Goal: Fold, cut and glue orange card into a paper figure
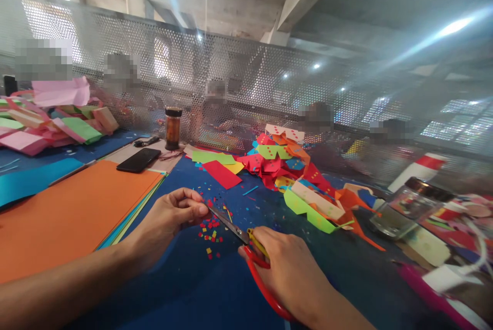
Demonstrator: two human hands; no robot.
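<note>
Gripping metal scissors with red and yellow handles (243,237) at frame centre, the right hand (288,267) was closed; the left hand (171,214) was pinched shut near their tips, any content indiscernible. Small red and yellow paper scraps (209,251) lay below on the blue bench (165,286).

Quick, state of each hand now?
Left hand: pinched closed near the scissors; can't tell whether it holds anything.
Right hand: closed, holding the scissors by the handles.
</note>
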